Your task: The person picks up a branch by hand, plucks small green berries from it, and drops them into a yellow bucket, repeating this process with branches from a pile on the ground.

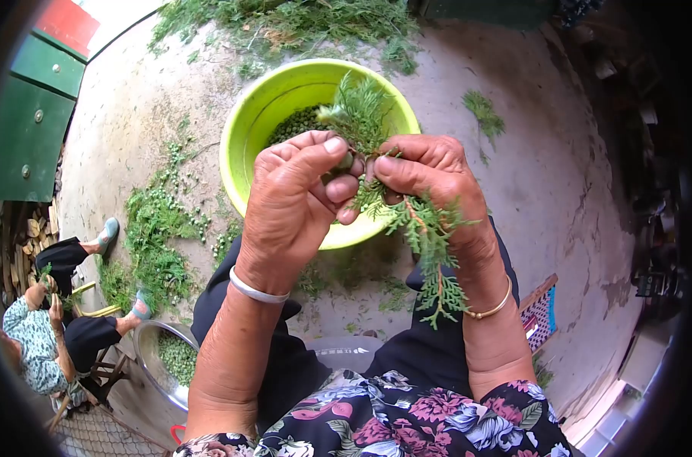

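Note:
A feathery green conifer sprig [430, 244] is pinched between the thumb and fingers of my right hand [431, 171], its longer end drooping below the hand. My left hand [296, 186] is curled close beside it, thumb bent over what looks like a small green cone [347, 161], partly hidden by the fingers. Both hands are above a yellow-green plastic basin [243, 129]. Many small green cones [296, 124] lie inside the basin, with leafy tips rising behind my fingers.
Cut conifer branches [285, 23] are heaped beyond the basin, and greenery with loose cones [159, 228] litters the floor at left. Another person [38, 343] sits at left holding a sprig, near a metal bowl [144, 346] of cones. A woven-seat stool [540, 314] stands at right.

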Motion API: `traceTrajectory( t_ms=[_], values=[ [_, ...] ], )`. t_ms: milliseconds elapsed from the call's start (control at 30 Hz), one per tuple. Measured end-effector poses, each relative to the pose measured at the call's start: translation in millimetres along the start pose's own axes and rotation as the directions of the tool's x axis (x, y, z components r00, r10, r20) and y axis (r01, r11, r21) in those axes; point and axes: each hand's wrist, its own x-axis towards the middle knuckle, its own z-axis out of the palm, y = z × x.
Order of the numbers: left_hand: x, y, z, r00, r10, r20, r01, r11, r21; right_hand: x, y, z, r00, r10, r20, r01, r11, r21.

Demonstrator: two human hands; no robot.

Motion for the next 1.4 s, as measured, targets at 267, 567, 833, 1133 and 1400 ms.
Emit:
traceTrajectory(
  t_ms=[267,567,833,1133,1400],
  values=[
    [10.2,5.8,-23.5,0.984,-0.014,0.177,0.068,0.95,-0.306,-0.9,0.8,-6.2,1.0,-0.023,0.004,0.023,0.998,0.052],
    [12.7,25.2,-23.2,0.839,0.539,-0.072,-0.332,0.614,0.716,-4.9,-0.3,-12.1,1.0,-0.022,0.014,0.021,0.998,0.066],
    [3.7,20.9,-13.4,0.908,0.396,0.137,-0.408,0.758,0.509,-2.9,-0.1,-5.6,0.993,0.084,0.085,-0.083,0.996,-0.015],
    [4.4,9.3,-9.1,0.857,0.502,0.113,-0.391,0.493,0.777,6.3,21.1,-2.4,0.997,-0.059,-0.04,0.043,0.944,-0.329],
    [14.8,33.7,-22.3,0.851,0.523,-0.042,-0.506,0.839,0.199,3.0,13.8,-5.7,0.998,-0.006,-0.061,-0.003,0.988,-0.153]
  ],
)
